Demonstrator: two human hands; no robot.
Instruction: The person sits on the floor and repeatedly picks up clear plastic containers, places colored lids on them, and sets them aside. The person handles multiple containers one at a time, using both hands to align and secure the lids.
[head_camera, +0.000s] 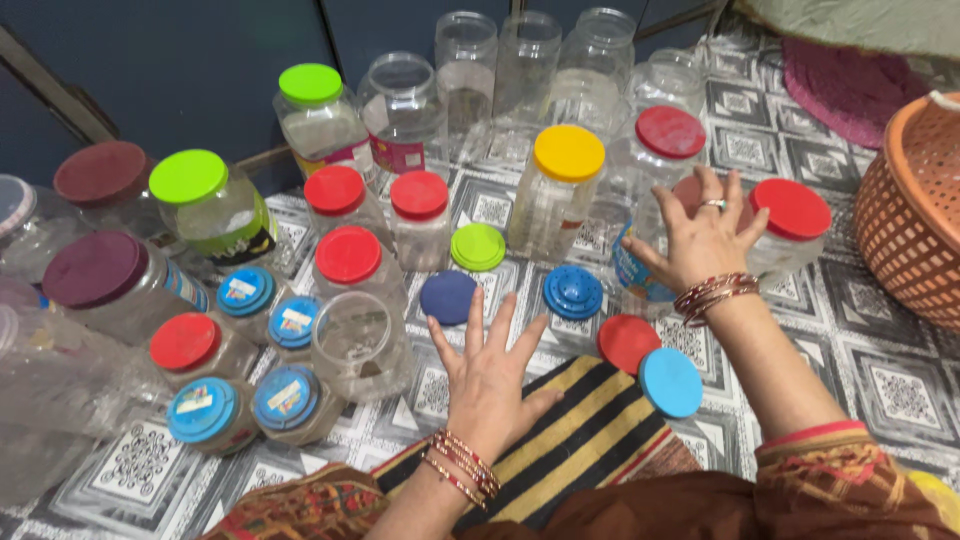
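While both hands spread open and grip nothing, the left hand (488, 375) hovers just below the dark blue lid (447, 296), a smooth round plastic disc lying flat on the patterned mat (880, 390); the right hand (703, 235) reaches over the clear ribbed jar (640, 265).

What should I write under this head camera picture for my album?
Two bare hands, left hand and right hand, spread open over clear plastic jars and loose coloured lids on a patterned floor.

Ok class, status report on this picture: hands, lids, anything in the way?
Left hand open, hovering near dark blue lid. Right hand open, fingers spread against clear jar. Loose red lid and light blue lid between.
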